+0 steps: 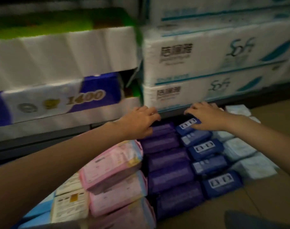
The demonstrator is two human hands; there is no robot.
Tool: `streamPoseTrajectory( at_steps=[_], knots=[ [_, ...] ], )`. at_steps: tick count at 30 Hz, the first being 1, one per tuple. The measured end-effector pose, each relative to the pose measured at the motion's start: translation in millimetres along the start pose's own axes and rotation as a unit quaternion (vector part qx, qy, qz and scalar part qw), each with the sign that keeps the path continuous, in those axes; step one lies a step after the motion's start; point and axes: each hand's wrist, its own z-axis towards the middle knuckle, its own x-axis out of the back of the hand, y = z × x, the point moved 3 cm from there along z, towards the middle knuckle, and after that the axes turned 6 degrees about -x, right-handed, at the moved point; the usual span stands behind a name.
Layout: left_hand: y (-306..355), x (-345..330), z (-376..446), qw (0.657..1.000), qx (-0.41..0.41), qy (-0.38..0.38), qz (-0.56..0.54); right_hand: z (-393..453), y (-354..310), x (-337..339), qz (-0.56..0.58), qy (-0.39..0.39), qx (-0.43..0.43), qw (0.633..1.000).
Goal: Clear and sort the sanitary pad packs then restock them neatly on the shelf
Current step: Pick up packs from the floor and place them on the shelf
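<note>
Nearest the camera, at the lower left, a stack of pale packs with printed labels sat beside light-blue packs, both partly cut off by the left forearm. Just to their right rose a column of pink packs, three or four high, lying flat and tilted slightly toward the viewer. A dark grey shape filled the bottom right corner (too blurred to identify).

Beyond the pink column, the sanitary pad packs ran in rows on the tan floor toward the shelving: a row of purple packs, touching it on the right a row of dark blue packs with white label panels, and further right a row of pale blue-white packs. Each row was laid pack against pack.

At the far end of those rows, both arms reached forward. The left hand rested palm-down on the rearmost purple pack, its fingers bent over the pack's far edge and its thumb against the near side. The right hand lay on the rearmost dark blue pack, fingers curled over its far end in a grip.

Behind the hands stood the dark shelf edge. On it, to the left, sat a bulk tissue pack marked 1400 with white rolls stacked above; to the right, white wrapped paper bundles with teal feather prints were piled high.
</note>
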Motion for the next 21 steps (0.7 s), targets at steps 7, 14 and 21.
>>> streamPoseTrajectory(
  at_steps=[7,14,21],
  knots=[
    [45.2,-37.3,89.9,0.991,-0.003,-0.102,0.084,-21.2,92.5,-96.7,0.005,-0.085,-0.084,0.993],
    [77.9,-60.7,171.1,0.989,0.002,-0.110,0.096,-8.1,161.8,-143.7,0.022,-0.031,-0.134,0.990],
    [96.5,-71.5,228.6,0.990,0.030,-0.112,0.085,31.8,251.2,-162.4,0.138,0.056,-0.241,0.959]
  ],
)
